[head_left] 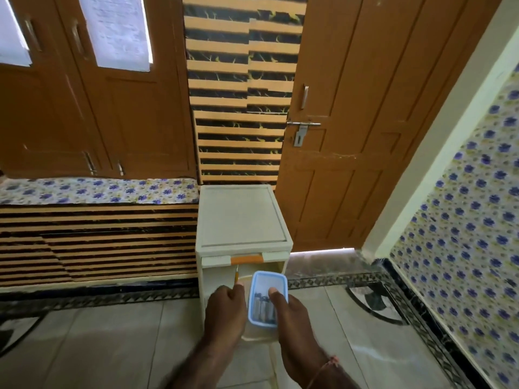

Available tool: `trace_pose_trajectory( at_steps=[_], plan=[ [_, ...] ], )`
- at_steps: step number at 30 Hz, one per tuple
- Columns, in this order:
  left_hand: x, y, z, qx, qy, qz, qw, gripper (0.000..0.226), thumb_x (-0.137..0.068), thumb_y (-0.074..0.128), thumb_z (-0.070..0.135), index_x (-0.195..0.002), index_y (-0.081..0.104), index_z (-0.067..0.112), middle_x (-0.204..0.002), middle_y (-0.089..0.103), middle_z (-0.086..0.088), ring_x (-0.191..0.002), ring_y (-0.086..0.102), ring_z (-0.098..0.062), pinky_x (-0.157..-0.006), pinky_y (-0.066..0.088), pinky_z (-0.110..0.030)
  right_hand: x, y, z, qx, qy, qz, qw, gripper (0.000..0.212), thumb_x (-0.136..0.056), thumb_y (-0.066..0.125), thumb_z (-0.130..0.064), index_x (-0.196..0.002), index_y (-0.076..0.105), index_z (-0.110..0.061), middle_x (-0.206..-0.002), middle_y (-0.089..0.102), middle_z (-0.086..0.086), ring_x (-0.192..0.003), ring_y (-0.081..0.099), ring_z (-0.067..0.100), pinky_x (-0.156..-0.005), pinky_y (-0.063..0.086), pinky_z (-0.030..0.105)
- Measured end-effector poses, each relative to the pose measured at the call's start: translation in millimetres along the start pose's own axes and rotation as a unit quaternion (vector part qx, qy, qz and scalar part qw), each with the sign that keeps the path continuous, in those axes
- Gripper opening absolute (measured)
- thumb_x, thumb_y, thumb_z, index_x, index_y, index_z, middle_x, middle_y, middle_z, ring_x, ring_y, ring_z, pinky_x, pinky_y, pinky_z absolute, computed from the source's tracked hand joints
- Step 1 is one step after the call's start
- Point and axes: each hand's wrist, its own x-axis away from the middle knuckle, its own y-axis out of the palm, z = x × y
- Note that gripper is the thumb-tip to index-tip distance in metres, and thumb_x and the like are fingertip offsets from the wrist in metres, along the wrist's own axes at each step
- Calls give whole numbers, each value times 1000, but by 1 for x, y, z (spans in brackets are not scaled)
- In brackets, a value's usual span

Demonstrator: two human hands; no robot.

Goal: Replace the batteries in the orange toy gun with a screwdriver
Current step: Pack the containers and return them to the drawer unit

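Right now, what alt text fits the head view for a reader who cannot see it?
The left hand holds a thin orange-handled screwdriver and the right hand grips a clear plastic box with a blue rim holding batteries, above a cream plastic drawer cabinet beside a brown wooden door.

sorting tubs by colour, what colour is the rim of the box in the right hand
Light blue rim on the box, clear in the head view.

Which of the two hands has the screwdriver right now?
The left hand grips the thin orange-handled screwdriver, tip pointing up toward the drawer unit. The right hand instead holds the blue-rimmed box of batteries.
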Motion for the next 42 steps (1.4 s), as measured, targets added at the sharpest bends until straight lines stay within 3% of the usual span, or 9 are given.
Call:
trace_pose_trajectory(
  at_steps=[4, 9, 13, 19, 24, 29, 34, 39, 42],
  plan=[
    [-53, 23, 2, -30, 0, 3, 1000, 34, -99, 47, 40, -85, 61, 12, -81, 66, -6, -74, 66, -21, -65, 57, -36, -62, 11, 3, 4, 16, -14, 1000, 25, -97, 55, -32, -103, 71, -14, -95, 76, 5, -88, 72, 21, -79, 59, 33],
    [-137, 61, 20, -26, -40, 26, 999, 36, -100, 48, 39, -87, 63, 9, -81, 66, -5, -74, 65, -21, -66, 54, -34, -165, 20, -2, 26, 26, -41, 998, 22, -96, 58, -31, -105, 71, -15, -99, 75, 5, -92, 71, 22, -87, 57, 44],
    [-189, 84, 42, -32, -86, 33, 995, 35, -100, 48, 40, -88, 63, 11, -85, 67, -6, -76, 66, -21, -70, 57, -35, -233, 25, -15, 57, 46, -68, 995, 26, -95, 57, -36, -110, 69, -17, -103, 73, 4, -92, 70, 21, -81, 58, 35],
    [-259, 107, 63, -80, -137, 48, 986, 38, -101, 48, 39, -106, 63, 5, -101, 69, -11, -90, 66, -25, -74, 54, -34, -311, 32, -30, 66, 70, -125, 987, 17, -98, 54, -30, -100, 68, -21, -94, 72, -2, -81, 68, 11, -56, 50, 15],
    [-293, 109, 59, -104, -136, 50, 984, 35, -101, 47, 40, -109, 61, 9, -103, 67, -9, -92, 65, -25, -80, 54, -35, -337, 47, -28, 86, 86, -125, 985, 16, -99, 53, -32, -97, 66, -23, -93, 71, -2, -80, 67, 10, -56, 48, 15],
    [-308, 106, 55, -118, -111, 55, 985, 29, -100, 50, 39, -103, 59, 12, -97, 65, -6, -87, 61, -23, -67, 42, -30, -347, 52, -23, 93, 74, -103, 988, 18, -99, 51, -34, -103, 64, -23, -98, 69, -1, -88, 64, 12, -63, 48, 20],
    [-313, 98, 49, -118, -73, 66, 988, 24, -96, 58, 36, -90, 59, 14, -86, 63, -1, -72, 53, -13, -53, 32, -22, -352, 62, -12, 160, 31, -85, 983, 29, -94, 57, -41, -110, 67, -18, -104, 71, 4, -94, 67, 18, -84, 58, 41],
    [-316, 89, 43, -98, -33, 74, 992, 23, -95, 62, 34, -96, 71, 13, -91, 71, -2, -84, 64, -21, -70, 44, -27, -360, 71, -10, 155, -2, -33, 987, 39, -89, 67, -37, -122, 60, -17, -112, 66, 5, -97, 65, 19, -82, 59, 44],
    [-320, 85, 33, -119, -58, 76, 988, 31, -95, 62, 33, -115, 69, 10, -111, 71, -8, -101, 65, -26, -79, 44, -27, -362, 75, -12, 149, 1, -33, 988, 45, -89, 67, -36, -127, 56, -15, -116, 64, 7, -98, 66, 20, -80, 60, 36]
  ],
)
